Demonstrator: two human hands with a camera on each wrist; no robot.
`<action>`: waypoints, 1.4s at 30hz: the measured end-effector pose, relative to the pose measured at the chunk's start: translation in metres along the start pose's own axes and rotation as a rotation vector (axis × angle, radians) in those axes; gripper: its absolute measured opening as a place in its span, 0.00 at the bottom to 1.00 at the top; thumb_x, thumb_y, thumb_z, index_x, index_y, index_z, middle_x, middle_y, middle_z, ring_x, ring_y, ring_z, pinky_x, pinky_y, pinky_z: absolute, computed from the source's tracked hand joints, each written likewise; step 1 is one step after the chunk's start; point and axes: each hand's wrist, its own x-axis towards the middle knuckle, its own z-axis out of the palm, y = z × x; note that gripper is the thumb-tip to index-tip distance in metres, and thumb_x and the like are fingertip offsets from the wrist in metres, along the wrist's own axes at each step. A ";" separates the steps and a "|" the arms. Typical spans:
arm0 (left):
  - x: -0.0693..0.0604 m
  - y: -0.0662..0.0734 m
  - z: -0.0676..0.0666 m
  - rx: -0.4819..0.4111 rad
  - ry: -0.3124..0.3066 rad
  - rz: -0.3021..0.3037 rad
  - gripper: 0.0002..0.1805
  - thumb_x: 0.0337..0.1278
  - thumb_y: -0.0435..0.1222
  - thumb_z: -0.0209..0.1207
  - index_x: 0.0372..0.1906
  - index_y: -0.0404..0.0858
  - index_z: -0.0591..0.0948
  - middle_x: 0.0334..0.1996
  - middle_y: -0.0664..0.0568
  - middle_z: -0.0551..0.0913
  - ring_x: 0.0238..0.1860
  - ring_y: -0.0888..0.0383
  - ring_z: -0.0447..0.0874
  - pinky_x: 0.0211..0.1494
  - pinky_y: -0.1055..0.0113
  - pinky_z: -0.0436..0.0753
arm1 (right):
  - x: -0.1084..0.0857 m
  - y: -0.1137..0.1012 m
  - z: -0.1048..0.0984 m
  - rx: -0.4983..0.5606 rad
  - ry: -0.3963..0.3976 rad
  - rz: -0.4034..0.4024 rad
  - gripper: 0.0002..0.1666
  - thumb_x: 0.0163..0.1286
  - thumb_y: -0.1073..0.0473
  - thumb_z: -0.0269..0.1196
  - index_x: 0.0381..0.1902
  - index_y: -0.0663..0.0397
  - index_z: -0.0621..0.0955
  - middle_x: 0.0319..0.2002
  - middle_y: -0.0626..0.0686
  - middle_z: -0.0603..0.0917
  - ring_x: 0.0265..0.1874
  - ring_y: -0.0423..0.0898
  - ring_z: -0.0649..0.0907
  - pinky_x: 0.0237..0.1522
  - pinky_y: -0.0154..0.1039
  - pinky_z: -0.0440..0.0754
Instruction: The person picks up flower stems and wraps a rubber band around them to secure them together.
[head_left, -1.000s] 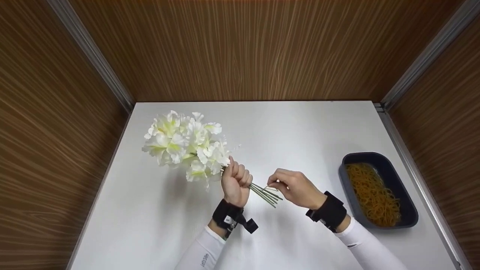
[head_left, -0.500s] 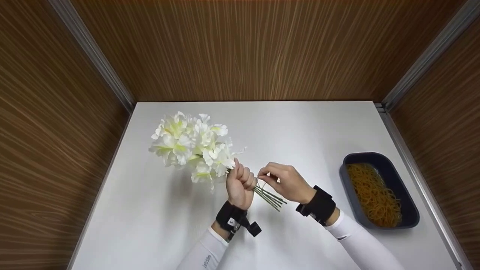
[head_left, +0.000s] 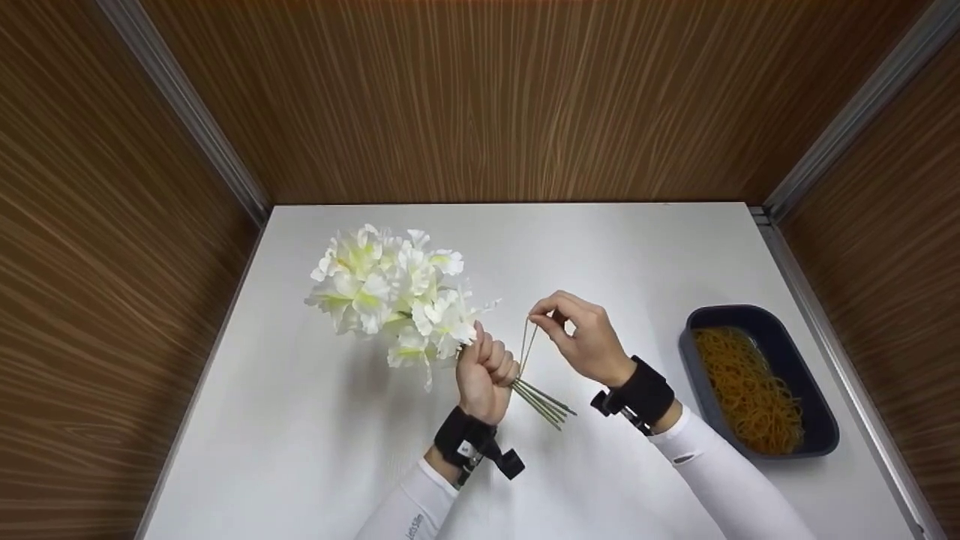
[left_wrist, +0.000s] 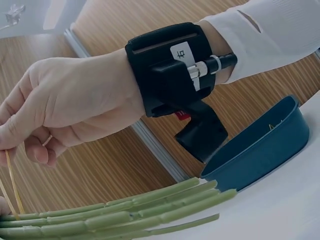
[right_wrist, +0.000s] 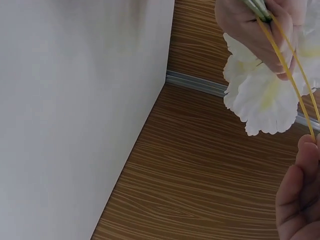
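My left hand [head_left: 486, 375] grips a bunch of white flowers [head_left: 397, 292] by the stems, blossoms to the upper left. Green stem ends [head_left: 546, 403] stick out below the fist, toward the lower right. Between thumb and fingertips my right hand [head_left: 585, 337] pinches a yellowish rubber band [head_left: 528, 349], stretched up from the stems into two strands. In the right wrist view the rubber band [right_wrist: 285, 62] runs taut from the stems beside the left fist to the right fingertips. Green stems [left_wrist: 115, 215] cross the bottom of the left wrist view, below the right hand [left_wrist: 75, 100].
A dark blue tub [head_left: 817, 420] stands at the right of the white table [head_left: 637, 247], holding a heap of orange-yellow rubber bands [head_left: 742, 390]. Wood-grain panels [head_left: 480, 97] enclose the table at the back and both sides.
My right hand has come from the stem ends toward the left fist, then lifted away, stretching the rubber band into a long loop. The left hand and flowers have shifted slightly right and down.
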 end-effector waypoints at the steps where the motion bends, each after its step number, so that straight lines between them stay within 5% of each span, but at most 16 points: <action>1: 0.000 0.000 0.000 -0.004 -0.009 -0.001 0.28 0.89 0.45 0.27 0.20 0.46 0.46 0.16 0.59 0.45 0.16 0.63 0.40 0.25 0.67 0.40 | 0.000 0.002 -0.001 0.008 -0.004 0.006 0.01 0.72 0.67 0.68 0.40 0.59 0.84 0.33 0.52 0.88 0.24 0.39 0.80 0.29 0.24 0.76; 11: 0.000 0.007 0.002 -0.017 -0.061 0.015 0.29 0.89 0.47 0.29 0.20 0.46 0.46 0.16 0.59 0.45 0.16 0.63 0.40 0.25 0.67 0.39 | -0.022 0.036 0.008 0.274 -0.026 0.247 0.02 0.71 0.70 0.66 0.39 0.65 0.82 0.31 0.61 0.84 0.20 0.45 0.78 0.24 0.30 0.79; 21: 0.003 0.014 0.004 -0.044 -0.056 0.029 0.30 0.89 0.48 0.27 0.20 0.45 0.47 0.16 0.59 0.45 0.16 0.63 0.41 0.25 0.68 0.40 | -0.060 0.045 0.043 0.389 -0.041 0.448 0.07 0.73 0.68 0.64 0.40 0.71 0.81 0.31 0.67 0.84 0.21 0.32 0.76 0.24 0.26 0.75; 29: 0.006 0.011 -0.002 -0.017 -0.063 0.102 0.30 0.86 0.52 0.35 0.22 0.44 0.48 0.18 0.57 0.45 0.18 0.61 0.42 0.27 0.68 0.43 | -0.087 0.028 0.074 0.465 -0.080 0.532 0.06 0.74 0.68 0.64 0.41 0.70 0.83 0.29 0.51 0.85 0.24 0.30 0.77 0.27 0.26 0.75; 35: 0.009 0.006 -0.011 0.002 -0.078 0.151 0.30 0.75 0.55 0.50 0.23 0.44 0.50 0.20 0.56 0.46 0.21 0.60 0.42 0.30 0.66 0.43 | -0.104 0.006 0.095 0.318 -0.071 0.540 0.05 0.73 0.64 0.67 0.44 0.59 0.87 0.31 0.59 0.88 0.22 0.29 0.77 0.27 0.27 0.76; 38: 0.011 0.004 -0.016 0.014 -0.077 0.173 0.31 0.73 0.57 0.51 0.23 0.45 0.51 0.21 0.56 0.46 0.21 0.60 0.42 0.31 0.66 0.43 | -0.108 -0.008 0.103 0.379 -0.065 0.657 0.06 0.72 0.63 0.69 0.43 0.60 0.86 0.32 0.62 0.87 0.22 0.31 0.77 0.27 0.27 0.75; 42: 0.013 0.003 -0.021 0.032 -0.077 0.195 0.30 0.72 0.58 0.52 0.23 0.46 0.52 0.21 0.55 0.46 0.21 0.59 0.42 0.31 0.65 0.44 | -0.116 -0.022 0.112 0.463 -0.051 0.716 0.06 0.73 0.64 0.68 0.42 0.64 0.85 0.32 0.67 0.87 0.20 0.33 0.77 0.24 0.25 0.73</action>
